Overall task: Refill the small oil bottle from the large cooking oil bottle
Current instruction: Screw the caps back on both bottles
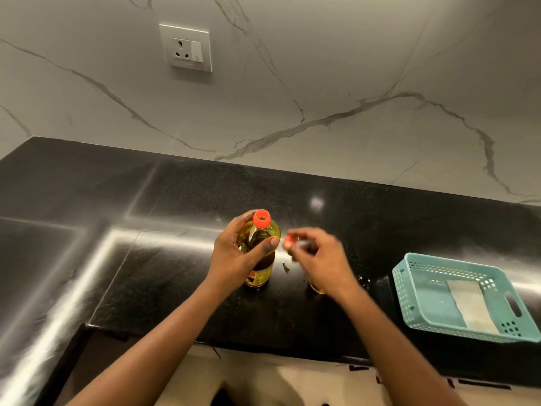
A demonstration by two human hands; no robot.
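Rightward, teal basket (409, 300), cloth (468, 306) inside, near right hand (319, 259).

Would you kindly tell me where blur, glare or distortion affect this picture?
Head view: motion blur smears the right hand and the small red thing it pinches; the left hand and large oil bottle look sharp; glare streaks cross the black countertop; the wide lens bends the counter's edges.
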